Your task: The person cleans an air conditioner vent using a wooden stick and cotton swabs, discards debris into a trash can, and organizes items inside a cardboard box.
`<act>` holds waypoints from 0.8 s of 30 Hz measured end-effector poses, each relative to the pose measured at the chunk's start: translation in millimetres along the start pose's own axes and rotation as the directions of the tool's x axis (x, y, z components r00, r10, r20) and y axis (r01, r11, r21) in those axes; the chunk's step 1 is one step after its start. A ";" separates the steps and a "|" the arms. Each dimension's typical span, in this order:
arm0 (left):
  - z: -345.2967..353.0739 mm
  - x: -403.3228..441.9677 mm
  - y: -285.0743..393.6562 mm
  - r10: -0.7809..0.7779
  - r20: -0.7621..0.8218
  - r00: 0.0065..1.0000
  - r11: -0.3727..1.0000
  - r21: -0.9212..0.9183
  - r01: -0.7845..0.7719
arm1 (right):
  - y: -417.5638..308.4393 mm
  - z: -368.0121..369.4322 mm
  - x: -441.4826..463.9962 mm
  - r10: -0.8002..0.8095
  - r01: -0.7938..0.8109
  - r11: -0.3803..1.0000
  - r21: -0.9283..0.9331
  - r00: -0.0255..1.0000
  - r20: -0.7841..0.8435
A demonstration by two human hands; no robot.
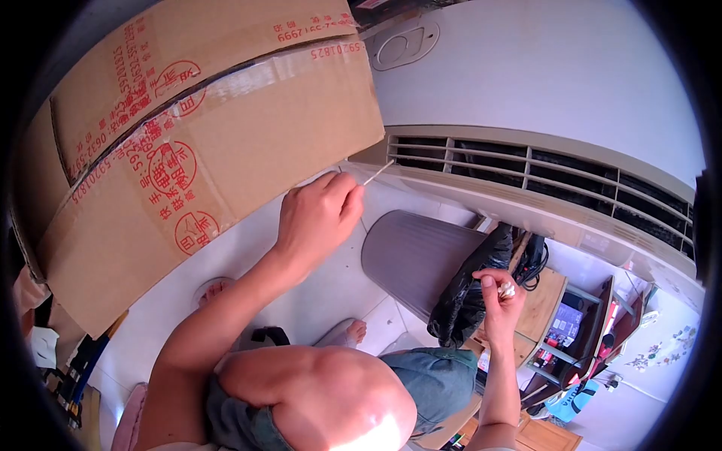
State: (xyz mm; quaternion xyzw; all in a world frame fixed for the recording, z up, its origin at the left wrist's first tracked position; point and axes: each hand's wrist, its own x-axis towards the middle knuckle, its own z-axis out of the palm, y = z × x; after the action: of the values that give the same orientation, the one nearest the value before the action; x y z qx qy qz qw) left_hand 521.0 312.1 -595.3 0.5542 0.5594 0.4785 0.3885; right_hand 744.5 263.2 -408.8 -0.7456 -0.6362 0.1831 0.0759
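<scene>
My left hand point(320, 214) is closed on a thin white stick, like a cotton swab point(377, 174), whose tip is at the left end of the vent grille point(526, 169) on a white appliance. Dark gaps show between the grille's slats. Lower right, my right hand point(500, 297) is closed round a small bunch of white-tipped swabs point(506, 289), beside a black plastic bag.
A large taped cardboard box point(286, 128) with red print fills the upper left. Below the grille lies a grey bin point(414, 252) with the black bag point(470, 286) at its mouth. Shelves with boxes point(565, 323) stand at the right. My raised knee is at bottom centre.
</scene>
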 end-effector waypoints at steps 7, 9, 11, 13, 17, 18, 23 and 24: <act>7.7 -16.5 -13.8 -0.126 0.107 0.986 0.977 -0.160 0.142 | -2.7 7.2 3.8 -0.016 0.015 1.000 0.018 0.999 0.039; 7.0 -26.5 -19.2 -0.242 0.213 0.947 0.940 -0.190 0.283 | -5.4 6.0 2.2 0.003 -0.005 1.000 0.020 0.998 0.063; 12.1 -36.0 -30.5 -0.295 0.287 0.911 0.903 -0.229 0.365 | -3.9 7.3 1.9 -0.002 0.002 1.000 -0.005 0.997 0.071; 23.3 -45.6 -45.6 -0.296 0.321 0.900 0.876 -0.285 0.390 | -5.1 9.4 2.1 -0.013 0.015 1.000 -0.020 0.997 0.075; 34.4 -48.9 -53.4 -0.330 0.420 0.845 0.691 -0.503 0.519 | -6.7 12.1 4.2 -0.027 0.029 0.999 -0.018 0.991 0.128; 32.7 -46.7 -51.6 -0.335 0.457 0.824 0.683 -0.484 0.546 | -8.1 11.9 4.5 -0.024 0.029 0.999 -0.033 0.989 0.148; 30.2 -42.2 -58.0 -0.393 0.567 0.724 0.566 -0.472 0.676 | -16.4 13.6 5.4 0.001 0.013 0.998 -0.063 0.978 0.209; 28.5 -39.3 -57.6 -0.411 0.575 0.708 0.570 -0.444 0.691 | -17.4 14.4 5.2 0.006 0.006 0.998 -0.059 0.977 0.211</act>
State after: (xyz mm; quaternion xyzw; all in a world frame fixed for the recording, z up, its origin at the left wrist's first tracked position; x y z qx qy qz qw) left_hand 537.6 280.3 -661.6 0.2679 0.4171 0.3593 0.7907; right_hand 723.8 269.7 -417.0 -0.7239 -0.6458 0.2424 -0.0141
